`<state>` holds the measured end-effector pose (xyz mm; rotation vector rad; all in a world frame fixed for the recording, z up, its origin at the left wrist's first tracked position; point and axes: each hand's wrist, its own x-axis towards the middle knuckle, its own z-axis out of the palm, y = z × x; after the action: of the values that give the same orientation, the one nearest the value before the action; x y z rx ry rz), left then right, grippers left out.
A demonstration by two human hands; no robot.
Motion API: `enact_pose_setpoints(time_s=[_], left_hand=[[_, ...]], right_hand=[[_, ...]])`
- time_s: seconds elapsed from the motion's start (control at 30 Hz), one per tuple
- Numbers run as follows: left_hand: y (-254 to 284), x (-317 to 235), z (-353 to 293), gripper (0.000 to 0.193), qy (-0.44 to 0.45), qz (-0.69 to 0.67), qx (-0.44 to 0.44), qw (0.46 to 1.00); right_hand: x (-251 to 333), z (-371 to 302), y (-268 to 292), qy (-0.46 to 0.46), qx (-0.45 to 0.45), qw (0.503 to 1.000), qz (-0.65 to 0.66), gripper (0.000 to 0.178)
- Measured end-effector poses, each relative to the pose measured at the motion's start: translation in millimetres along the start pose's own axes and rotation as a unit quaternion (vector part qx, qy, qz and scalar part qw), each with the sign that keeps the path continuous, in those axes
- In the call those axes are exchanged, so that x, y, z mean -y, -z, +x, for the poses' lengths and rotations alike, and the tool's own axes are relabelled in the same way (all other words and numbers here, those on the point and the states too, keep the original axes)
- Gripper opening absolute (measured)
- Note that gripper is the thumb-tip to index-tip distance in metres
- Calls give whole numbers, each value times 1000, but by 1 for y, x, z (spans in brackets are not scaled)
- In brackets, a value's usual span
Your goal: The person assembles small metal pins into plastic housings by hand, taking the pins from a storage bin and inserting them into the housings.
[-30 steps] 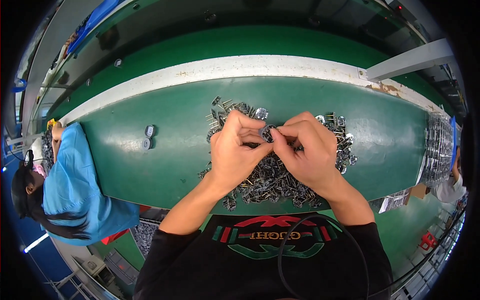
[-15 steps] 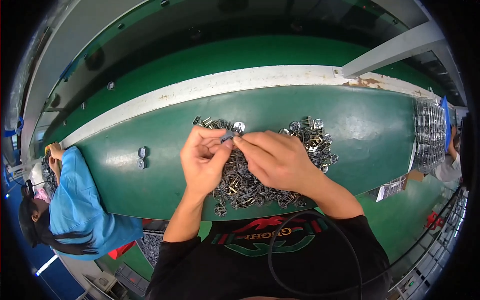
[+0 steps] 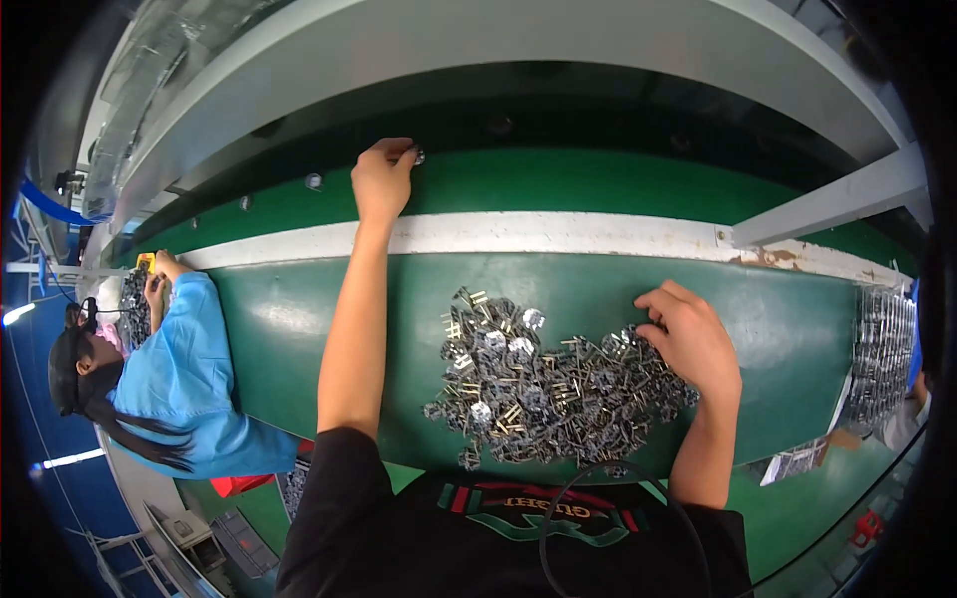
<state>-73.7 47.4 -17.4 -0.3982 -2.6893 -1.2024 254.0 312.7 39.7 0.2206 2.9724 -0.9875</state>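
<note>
My left hand (image 3: 382, 181) is stretched out over the green belt beyond the white rail. Its thumb and fingertips pinch a small round grey part (image 3: 419, 155). My right hand (image 3: 695, 339) hovers at the right end of a heap of small metal-and-black parts (image 3: 558, 399) with brass-coloured pins. Its fingers are bent, with the thumb apart from the forefinger, and I see nothing held between them. The heap lies on the green tabletop (image 3: 778, 349) in front of me.
Small parts (image 3: 313, 181) are spaced along the belt (image 3: 578, 184). A white rail (image 3: 478, 231) parts it from the tabletop, with a grey post (image 3: 832, 194) at right. Stacked clear trays (image 3: 879, 349) stand far right. A co-worker in blue (image 3: 189, 369) sits at left.
My hands, together over the heap before, are now apart: the left went forward over the belt, the right moved right. Two small grey parts no longer show on the table's left.
</note>
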Motion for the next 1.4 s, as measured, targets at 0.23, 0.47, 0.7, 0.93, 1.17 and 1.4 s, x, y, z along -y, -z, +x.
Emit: enact_pose_setpoints(time_s=[0.23, 0.47, 0.7, 0.93, 1.17, 1.4], left_hand=[[-10, -8, 82, 29, -25, 35, 28, 999], [-45, 56, 202, 38, -196, 224, -169, 940], [-36, 54, 221, 38, -349, 254, -129, 893], [26, 67, 166, 40, -207, 229, 76, 948], [63, -26, -27, 29, -19, -169, 165, 971], [54, -88, -172, 41, 86, -475, 273, 832]], right_hand=[[-5, 9, -3, -26, -32, 997, 69, 17], [-6, 16, -8, 4, -30, 984, 178, 16], [-17, 21, -28, -25, -70, 961, 265, 29], [-12, 28, -28, 21, -128, 973, 192, 23], [28, 17, -41, -9, -162, 951, 263, 24], [72, 12, -45, 85, -165, 950, 252, 24]])
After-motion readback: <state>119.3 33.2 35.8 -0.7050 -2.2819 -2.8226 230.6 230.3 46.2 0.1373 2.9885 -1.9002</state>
